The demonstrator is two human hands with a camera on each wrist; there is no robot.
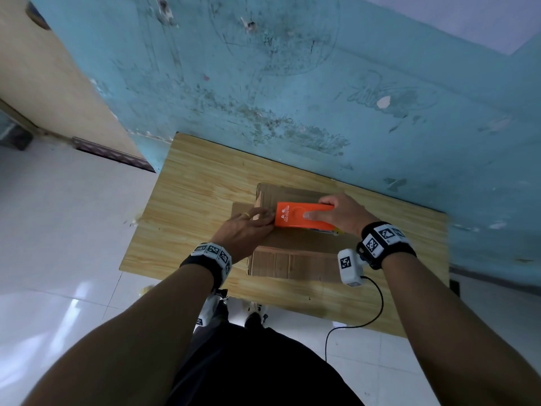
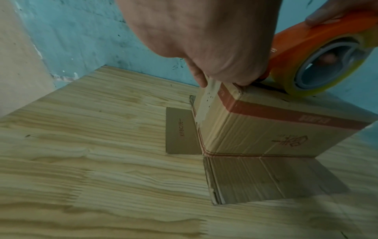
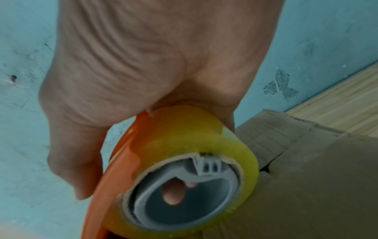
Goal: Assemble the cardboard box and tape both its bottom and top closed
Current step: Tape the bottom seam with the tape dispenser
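Cardboard box (image 2: 255, 129) beneath both hands: left hand (image 1: 248, 230) presses the tape end (image 2: 206, 100) flat over its edge, right hand (image 1: 342, 212) grips the tape dispenser (image 1: 298, 215) on top. First seam apparently just begun; opposite flaps (image 2: 266, 177) splayed, untaped.

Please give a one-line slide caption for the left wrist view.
Left hand presses the tape end onto the cardboard box; tape dispenser rests on top.
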